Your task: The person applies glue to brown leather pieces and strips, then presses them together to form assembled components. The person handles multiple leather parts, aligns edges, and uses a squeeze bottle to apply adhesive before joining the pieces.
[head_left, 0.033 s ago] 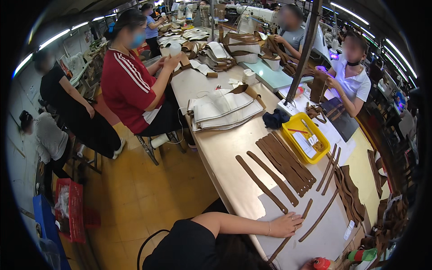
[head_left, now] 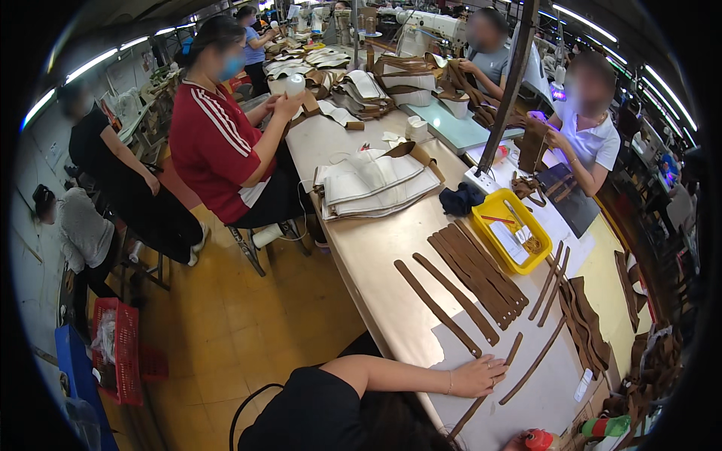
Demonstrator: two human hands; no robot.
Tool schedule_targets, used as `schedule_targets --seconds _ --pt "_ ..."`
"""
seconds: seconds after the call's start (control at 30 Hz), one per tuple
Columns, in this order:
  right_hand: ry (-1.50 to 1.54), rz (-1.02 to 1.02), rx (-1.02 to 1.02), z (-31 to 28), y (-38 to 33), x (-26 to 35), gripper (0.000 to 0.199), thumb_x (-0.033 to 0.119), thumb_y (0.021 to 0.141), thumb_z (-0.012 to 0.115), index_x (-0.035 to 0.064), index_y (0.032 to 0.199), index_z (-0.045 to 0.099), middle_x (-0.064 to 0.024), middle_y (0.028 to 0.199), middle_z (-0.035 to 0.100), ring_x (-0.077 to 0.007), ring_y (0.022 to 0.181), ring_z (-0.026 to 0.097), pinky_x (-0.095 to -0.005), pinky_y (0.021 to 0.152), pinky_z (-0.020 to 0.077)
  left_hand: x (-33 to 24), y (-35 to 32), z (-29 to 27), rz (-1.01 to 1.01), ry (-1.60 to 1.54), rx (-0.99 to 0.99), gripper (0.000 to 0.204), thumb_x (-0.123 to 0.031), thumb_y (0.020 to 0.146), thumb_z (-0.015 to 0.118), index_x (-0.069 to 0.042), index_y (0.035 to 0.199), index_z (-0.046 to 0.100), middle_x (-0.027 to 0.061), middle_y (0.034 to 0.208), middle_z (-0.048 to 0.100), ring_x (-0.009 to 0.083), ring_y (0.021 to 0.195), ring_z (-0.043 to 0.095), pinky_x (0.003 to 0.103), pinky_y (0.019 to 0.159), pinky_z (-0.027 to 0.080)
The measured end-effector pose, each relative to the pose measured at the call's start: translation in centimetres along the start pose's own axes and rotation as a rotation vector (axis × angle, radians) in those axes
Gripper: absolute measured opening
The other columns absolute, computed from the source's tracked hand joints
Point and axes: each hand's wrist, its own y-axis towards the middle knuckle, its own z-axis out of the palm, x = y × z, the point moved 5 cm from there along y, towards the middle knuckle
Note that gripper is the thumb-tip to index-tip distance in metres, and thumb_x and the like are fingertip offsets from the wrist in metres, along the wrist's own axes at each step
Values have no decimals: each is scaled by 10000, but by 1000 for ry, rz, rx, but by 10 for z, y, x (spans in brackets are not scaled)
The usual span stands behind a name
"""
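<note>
Neither of my hands shows in the head view. Below me a seated person in a black top rests a hand (head_left: 479, 376) flat on the long beige table (head_left: 376, 263), touching a thin brown strip (head_left: 492, 383) on a grey sheet (head_left: 541, 391). Two long brown strips (head_left: 436, 308) lie apart just beyond that hand. A fanned row of several brown strips (head_left: 477, 274) lies further up the table. More brown pieces (head_left: 583, 319) are piled at the right.
A yellow tray (head_left: 489, 207) with small tools sits beside a dark blue cloth (head_left: 459, 199). A stack of white and tan pieces (head_left: 376, 184) lies mid-table. A person in red (head_left: 214, 146) sits at the left edge, others work opposite. A metal post (head_left: 508, 90) rises from the table. A red crate (head_left: 120, 349) stands on the floor.
</note>
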Motion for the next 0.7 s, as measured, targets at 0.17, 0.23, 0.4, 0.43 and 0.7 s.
schedule_targets --seconds 0.17,0.23,0.4,0.43,0.7 --pt "-63 -37 -179 -25 10 0 665 603 703 685 75 1095 587 -135 961 646 -296 845 608 -403 708 524 9 -1 9 -6 55 58 489 -348 912 501 -64 1310 496 144 1441 375 284 1342 325 456 1092 247" --pt "-72 -46 -219 -35 13 3 689 600 687 707 62 1098 582 -142 963 639 -298 844 597 -406 702 517 8 0 8 -3 52 73 479 -346 918 491 -80 1316 498 146 1452 364 284 1349 318 459 1095 244" --pt "-40 -37 -204 -51 16 9 755 648 677 688 36 1104 575 -174 966 629 -332 852 581 -421 707 500 6 3 7 10 41 80 463 -348 916 498 -102 1307 513 147 1453 363 285 1350 314 459 1098 241" --pt "-44 -28 -218 -47 16 6 748 645 680 687 37 1101 579 -174 965 631 -331 853 581 -426 714 497 7 1 7 4 46 74 466 -350 915 499 -102 1309 511 147 1452 363 286 1350 314 459 1098 240" --pt "-6 -48 -138 -19 13 -4 684 628 699 679 46 1051 610 -139 932 657 -297 856 591 -440 744 487 6 1 5 -15 30 94 506 -383 917 492 -97 1334 488 147 1472 334 288 1368 288 474 1108 221"
